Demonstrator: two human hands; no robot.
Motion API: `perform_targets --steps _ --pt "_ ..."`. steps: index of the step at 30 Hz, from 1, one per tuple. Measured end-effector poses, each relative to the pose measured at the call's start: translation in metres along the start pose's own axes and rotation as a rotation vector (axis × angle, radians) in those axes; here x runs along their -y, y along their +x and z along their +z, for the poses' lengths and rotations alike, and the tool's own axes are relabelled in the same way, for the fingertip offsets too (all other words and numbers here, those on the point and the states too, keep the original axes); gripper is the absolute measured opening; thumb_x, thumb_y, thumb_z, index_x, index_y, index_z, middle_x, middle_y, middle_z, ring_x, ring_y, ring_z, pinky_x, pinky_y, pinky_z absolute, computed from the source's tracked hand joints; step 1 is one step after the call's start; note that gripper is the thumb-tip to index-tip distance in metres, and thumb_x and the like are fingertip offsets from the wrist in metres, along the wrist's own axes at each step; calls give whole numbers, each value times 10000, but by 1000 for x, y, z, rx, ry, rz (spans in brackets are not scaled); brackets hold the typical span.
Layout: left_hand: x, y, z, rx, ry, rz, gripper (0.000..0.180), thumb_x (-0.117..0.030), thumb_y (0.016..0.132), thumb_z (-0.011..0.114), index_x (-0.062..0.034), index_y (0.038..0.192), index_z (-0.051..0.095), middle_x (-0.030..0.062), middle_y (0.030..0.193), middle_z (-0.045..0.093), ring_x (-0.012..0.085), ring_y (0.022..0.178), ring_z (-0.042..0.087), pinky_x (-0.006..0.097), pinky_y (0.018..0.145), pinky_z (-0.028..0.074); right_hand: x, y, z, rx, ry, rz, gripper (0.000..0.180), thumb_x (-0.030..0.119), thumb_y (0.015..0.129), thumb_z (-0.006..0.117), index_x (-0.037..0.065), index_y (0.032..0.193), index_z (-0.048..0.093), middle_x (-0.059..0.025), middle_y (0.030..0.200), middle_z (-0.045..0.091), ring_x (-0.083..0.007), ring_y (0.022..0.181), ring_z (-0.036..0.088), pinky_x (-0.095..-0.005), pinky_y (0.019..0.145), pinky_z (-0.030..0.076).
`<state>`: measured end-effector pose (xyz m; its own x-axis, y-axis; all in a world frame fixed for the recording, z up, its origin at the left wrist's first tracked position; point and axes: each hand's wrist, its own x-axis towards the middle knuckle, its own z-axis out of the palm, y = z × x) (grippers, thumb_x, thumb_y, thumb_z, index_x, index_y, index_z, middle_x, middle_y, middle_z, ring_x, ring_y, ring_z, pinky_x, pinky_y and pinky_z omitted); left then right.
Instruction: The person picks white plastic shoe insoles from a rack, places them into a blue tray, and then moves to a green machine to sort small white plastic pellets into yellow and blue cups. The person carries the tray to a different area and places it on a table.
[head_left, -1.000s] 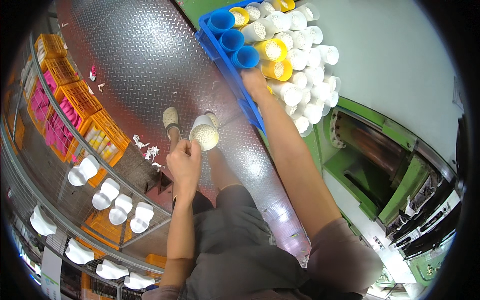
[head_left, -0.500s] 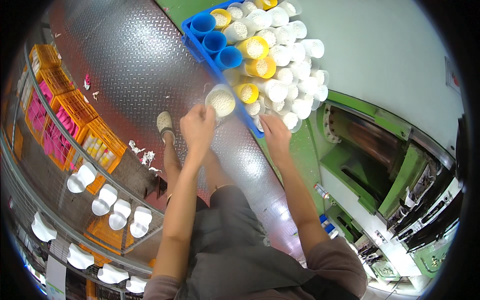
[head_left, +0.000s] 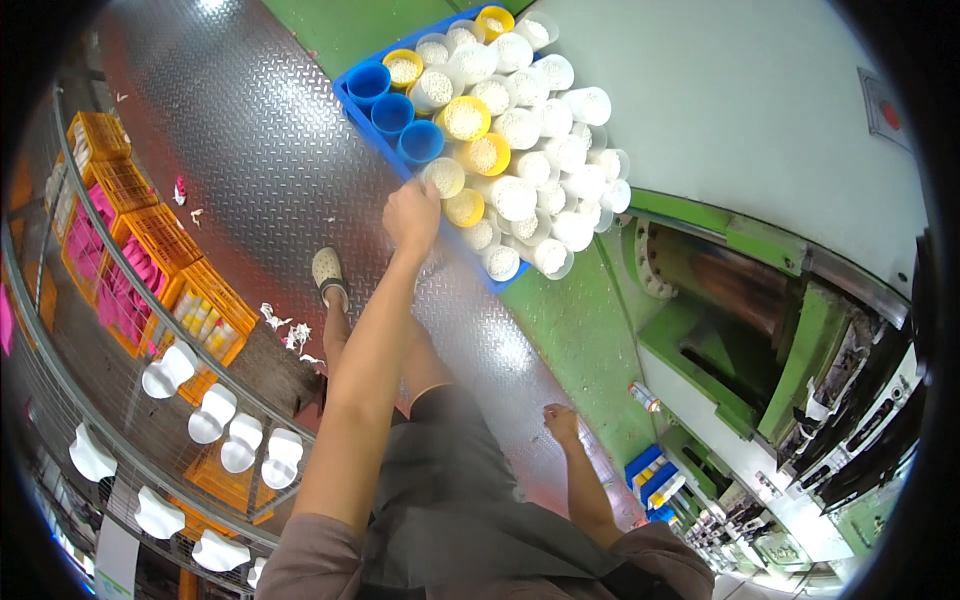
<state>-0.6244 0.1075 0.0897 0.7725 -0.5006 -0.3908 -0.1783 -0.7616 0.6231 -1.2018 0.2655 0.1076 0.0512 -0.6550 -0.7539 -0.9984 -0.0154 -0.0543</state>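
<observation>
My left hand [head_left: 412, 215] reaches forward to the near edge of a blue crate [head_left: 352, 98] on the floor. Its fingers are closed on a white cup [head_left: 443, 177] filled with small pale pieces, held at the crate's rim. The crate is packed with several white, yellow and blue cups, most of them full of the same pale pieces. My right hand [head_left: 560, 420] hangs low beside my hip with its fingers curled and nothing in it. One of my feet in a pale shoe [head_left: 328, 272] stands on the metal tread-plate floor [head_left: 250, 150].
A green machine [head_left: 760, 330] with a dark opening stands to the right. On the left a wire rack [head_left: 120, 300] carries orange crates and white moulded parts. Small blue trays [head_left: 650, 475] lie at the lower right, and scraps litter the floor.
My left hand has carried the white cup from above the floor forward to the crate's edge. My right hand has drawn back from the crate to my side.
</observation>
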Motion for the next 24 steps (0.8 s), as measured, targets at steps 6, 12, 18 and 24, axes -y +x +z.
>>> perform_targets --steps 6,12,18,24 --pt "41 -16 -32 136 208 191 364 -339 939 517 -43 826 696 176 792 703 384 717 684 515 633 535 65 38 12 64 -1 -483 263 232 901 584 -2 818 672 -131 722 681 -226 619 675 -388 633 509" --pt "196 -82 -176 59 288 -88 324 -299 895 600 -45 1069 700 238 1185 655 383 1133 626 474 929 512 267 111 -47 358 -66 -775 222 195 904 615 -3 983 679 -108 763 663 -166 658 629 -338 623 522" --pt "367 -137 -296 -186 86 -785 385 -365 841 638 -43 1034 722 252 1027 696 431 1004 665 525 857 520 542 158 -86 318 -282 -1158 406 353 893 653 34 1142 694 -164 1065 719 -271 969 698 -341 849 531" --pt "489 -66 -369 113 -53 -1014 471 -375 797 691 70 949 710 295 1033 686 389 1042 670 463 882 535 778 198 -105 127 -312 -956 382 302 857 673 -8 1078 696 -173 982 719 -345 853 697 -408 788 553"
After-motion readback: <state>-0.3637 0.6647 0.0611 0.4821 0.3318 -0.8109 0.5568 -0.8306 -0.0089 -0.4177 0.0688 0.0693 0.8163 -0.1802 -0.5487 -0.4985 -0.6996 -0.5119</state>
